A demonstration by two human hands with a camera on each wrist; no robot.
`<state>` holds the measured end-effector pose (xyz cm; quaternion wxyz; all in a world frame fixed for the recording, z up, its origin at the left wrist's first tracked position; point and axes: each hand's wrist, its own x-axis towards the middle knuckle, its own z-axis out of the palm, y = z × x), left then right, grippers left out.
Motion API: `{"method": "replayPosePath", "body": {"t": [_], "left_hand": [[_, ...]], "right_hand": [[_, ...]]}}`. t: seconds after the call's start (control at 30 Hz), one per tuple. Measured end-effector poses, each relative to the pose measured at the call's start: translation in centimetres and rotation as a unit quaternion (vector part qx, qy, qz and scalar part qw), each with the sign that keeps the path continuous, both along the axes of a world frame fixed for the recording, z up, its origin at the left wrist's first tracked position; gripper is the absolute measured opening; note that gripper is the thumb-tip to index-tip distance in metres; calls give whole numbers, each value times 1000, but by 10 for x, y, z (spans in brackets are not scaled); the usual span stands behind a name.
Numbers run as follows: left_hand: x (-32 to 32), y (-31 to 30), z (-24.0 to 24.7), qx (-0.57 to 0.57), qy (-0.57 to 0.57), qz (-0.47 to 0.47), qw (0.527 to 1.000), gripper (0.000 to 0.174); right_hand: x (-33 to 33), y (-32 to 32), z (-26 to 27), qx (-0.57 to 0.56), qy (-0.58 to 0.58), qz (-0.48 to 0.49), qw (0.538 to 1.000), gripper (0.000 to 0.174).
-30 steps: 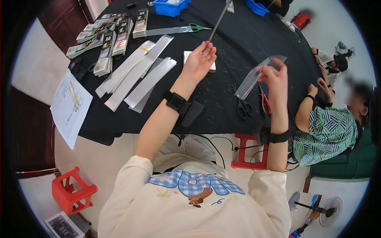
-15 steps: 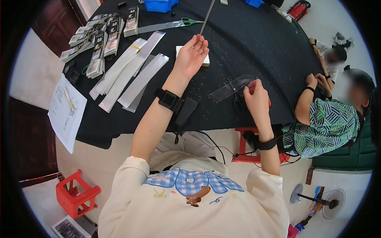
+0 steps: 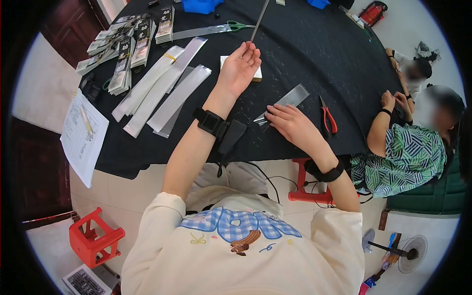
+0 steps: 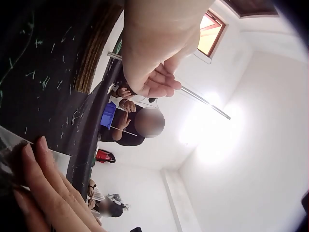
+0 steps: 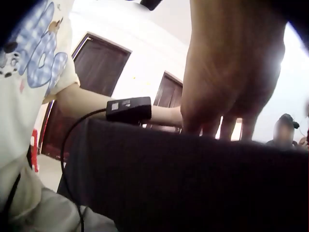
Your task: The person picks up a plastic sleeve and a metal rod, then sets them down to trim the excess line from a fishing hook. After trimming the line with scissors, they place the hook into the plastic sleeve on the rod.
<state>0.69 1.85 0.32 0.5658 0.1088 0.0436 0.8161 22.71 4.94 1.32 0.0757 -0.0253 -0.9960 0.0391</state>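
Note:
My left hand (image 3: 239, 70) is raised over the table with its palm up, fingers curled round a thin metal rod (image 3: 259, 20). In the left wrist view the rod (image 4: 205, 102) passes through the left hand (image 4: 157, 53) and sticks out on both sides. Fingers fairly straight, my right hand (image 3: 298, 129) rests palm down on the near end of a clear plastic sleeve (image 3: 295, 95) lying on the black cloth. The left wrist view shows the right hand (image 4: 58, 195) flat over the plastic. From the right wrist, the right hand (image 5: 231, 72) has its fingers pointing down at the tabletop.
Red-handled pliers (image 3: 330, 121) lie right of the right hand. A small block (image 3: 257, 74) sits behind the left hand. Long clear sleeves (image 3: 179, 98), printed packs (image 3: 142, 42), green scissors (image 3: 236, 26) and a paper sheet (image 3: 84, 135) are on the left. Another person (image 3: 410, 147) sits at right.
The right hand came down and moved left, going from pinching the raised sleeve to lying on it. The sleeve is now on the cloth and the pliers are uncovered. The left hand still holds the rod.

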Motion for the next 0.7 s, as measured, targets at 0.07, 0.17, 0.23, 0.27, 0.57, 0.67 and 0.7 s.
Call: {"method": "replayPosePath", "body": {"t": [0.07,0.17,0.23,0.27,0.57,0.67,0.7], "left_hand": [[1,1,-1,8,0,-4,1000,11],[2,-1,1,-5,-2,2,1000,11],[1,0,1,-1,1,-3,1000,11],[1,0,0,2,3,-2,1000,11],[2,-1,1,-10,1,0,1000,10],[2,-1,0,-6,4,-2,1000,10],[3,-2,1,-10,3,-2,1000,10]], "right_hand": [[1,2,-1,40,9,19,999,33],[1,0,4,86,11,40,995,29],[-1,-1,8,-41,148,-2,988,27],[-4,-1,14,-38,150,1,988,27],[-26,32,84,-382,429,-192,796,13],[-34,40,117,-452,416,-200,763,16],[-38,45,124,-464,419,-182,759,16]]}}
